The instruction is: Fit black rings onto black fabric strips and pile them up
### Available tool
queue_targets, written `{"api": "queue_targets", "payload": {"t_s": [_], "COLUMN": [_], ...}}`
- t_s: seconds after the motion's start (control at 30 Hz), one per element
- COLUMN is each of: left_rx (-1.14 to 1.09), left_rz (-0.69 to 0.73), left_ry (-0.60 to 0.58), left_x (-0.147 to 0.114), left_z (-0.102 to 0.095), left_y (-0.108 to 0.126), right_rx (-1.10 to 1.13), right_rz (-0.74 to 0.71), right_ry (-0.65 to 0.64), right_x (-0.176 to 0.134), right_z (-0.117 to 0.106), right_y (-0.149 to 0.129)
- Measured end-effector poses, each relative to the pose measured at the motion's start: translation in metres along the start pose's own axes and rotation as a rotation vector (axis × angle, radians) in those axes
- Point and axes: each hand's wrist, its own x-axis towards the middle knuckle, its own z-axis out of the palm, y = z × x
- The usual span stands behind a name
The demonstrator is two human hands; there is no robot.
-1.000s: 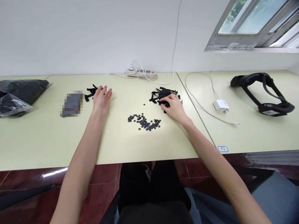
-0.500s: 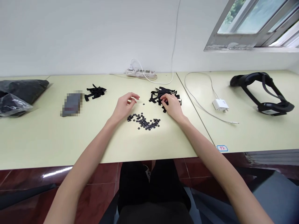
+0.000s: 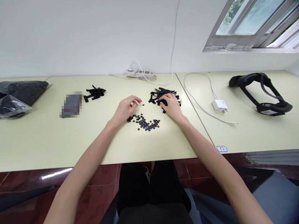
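My left hand [image 3: 126,108] hovers over the table with its fingers loosely curved and a gap between thumb and fingertips. Just right of its fingertips lies one small black ring [image 3: 143,105]. A scattered heap of small black washer-like rings [image 3: 146,124] spreads below and between my hands. My right hand [image 3: 171,105] rests on a pile of short black fabric strips [image 3: 154,95], thumb and index finger apart at its left side. Some strips are hidden under that hand.
Another bunch of black strips [image 3: 95,92] lies left, near a blurred dark flat object [image 3: 72,105] and a black bag [image 3: 25,91]. A power strip [image 3: 141,74] stands by the wall. To the right are a white charger [image 3: 219,105] with cable and a black headset [image 3: 272,107].
My left hand has shifted slightly right and down, closer to the single ring. My right hand stays on the strip pile with little visible movement. The view tilts a little.
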Motion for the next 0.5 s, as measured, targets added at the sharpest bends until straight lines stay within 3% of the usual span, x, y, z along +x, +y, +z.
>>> {"api": "queue_targets", "payload": {"t_s": [0.33,0.43,0.5], "left_rx": [0.019,0.002,-0.056], "left_rz": [0.021,0.011,-0.022], "left_ry": [-0.031,-0.03,-0.012], "left_x": [0.0,-0.001,-0.001], "left_z": [0.001,0.001,0.002], "left_y": [0.0,0.004,0.01], "right_rx": [0.118,0.306,0.501], "right_rz": [0.071,0.168,0.238], "right_ry": [0.158,0.169,0.103], "right_x": [0.006,0.008,0.008], "right_z": [-0.009,-0.013,-0.017], "right_y": [-0.008,-0.015,-0.023]}}
